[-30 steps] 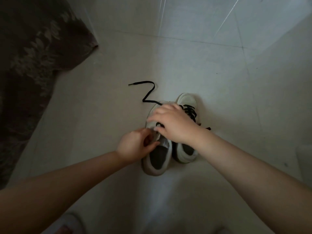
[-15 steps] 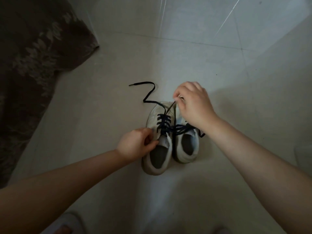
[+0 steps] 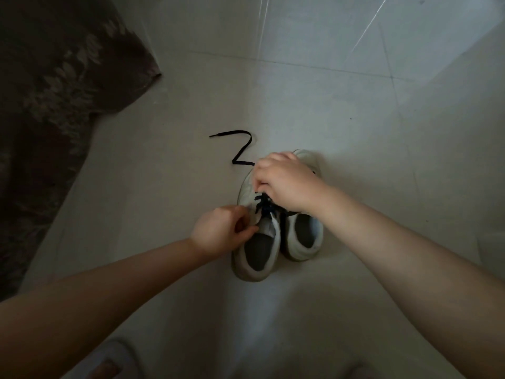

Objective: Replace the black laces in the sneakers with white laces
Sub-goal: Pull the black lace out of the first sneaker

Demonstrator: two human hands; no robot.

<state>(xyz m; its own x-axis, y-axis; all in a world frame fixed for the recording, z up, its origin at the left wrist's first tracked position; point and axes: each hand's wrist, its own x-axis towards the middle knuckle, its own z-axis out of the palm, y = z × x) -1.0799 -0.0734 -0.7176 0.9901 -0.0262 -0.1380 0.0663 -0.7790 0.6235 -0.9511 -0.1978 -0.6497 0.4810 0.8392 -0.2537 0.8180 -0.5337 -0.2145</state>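
Dim light. Pale tiled floor (image 3: 314, 99) with thin grout lines; dark leaf-patterned rug (image 3: 46, 99) at upper left.

Pale tiled floor with a pair of sneakers

The floor (image 3: 314, 86) is crossed by thin grout lines. Two white sneakers (image 3: 303, 236) are set side by side near the middle, a black lace (image 3: 240, 149) is trailed out to their far left, and a dark patterned rug (image 3: 46, 99) is laid at the far left.

Left hand (image 3: 218, 232) curled, pinching, right hand (image 3: 284, 181) fingers bent downward, forearms extended
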